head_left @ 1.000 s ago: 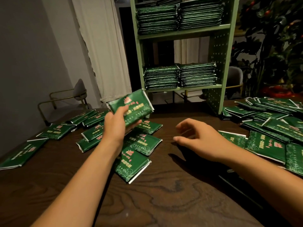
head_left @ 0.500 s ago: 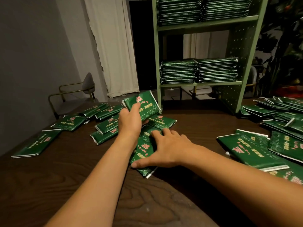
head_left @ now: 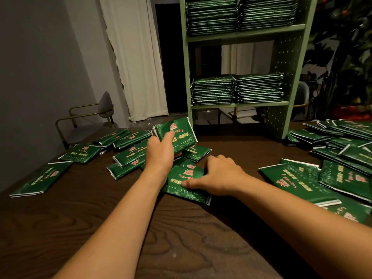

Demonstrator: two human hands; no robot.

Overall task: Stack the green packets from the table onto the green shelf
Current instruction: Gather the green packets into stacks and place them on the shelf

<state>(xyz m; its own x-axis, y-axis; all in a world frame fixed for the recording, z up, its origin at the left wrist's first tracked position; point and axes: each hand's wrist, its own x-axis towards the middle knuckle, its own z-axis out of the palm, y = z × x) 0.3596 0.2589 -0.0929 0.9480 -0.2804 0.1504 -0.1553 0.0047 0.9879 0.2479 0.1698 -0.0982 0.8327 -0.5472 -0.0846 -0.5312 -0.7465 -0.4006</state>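
Two hands work at centre frame over a dark wood table (head_left: 84, 228). Left hand (head_left: 161, 152) grasps a small bundle of green packets (head_left: 177, 133), thumb on the printed face, fingers hidden underneath; bundle is lifted clear of the tabletop and tilted. Judgement: it is kept in the air so further packets can be added before one trip to the shelf.

Right hand (head_left: 219, 176) lies on a flat packet (head_left: 187, 184) just below the held bundle: thumb along its near face, fingers curled over its far edge. Reads as a pinch on that packet; packet not yet lifted, its near edge on the wood.

Loose packets elsewhere:
- scattered group (head_left: 122, 156) left of centre, overlapping, some touching the held bundle's shadow side;
- single packet (head_left: 40, 180) at far left, well apart;
- larger heap (head_left: 340, 158) at right edge, layered.

Green shelf (head_left: 289, 57) stands at upper centre-right on the table's far side. Upper tier (head_left: 241, 15) and lower tier (head_left: 237, 89) each carry two neat side-by-side stacks. Lower stacks leave headroom under the upper board; upper tier's top is cut off by the frame.

Background: chair (head_left: 88, 117) at left, white curtain (head_left: 132, 57), plant (head_left: 342, 47) at upper right.

Judgement: task partly done; many packets remain on the table.
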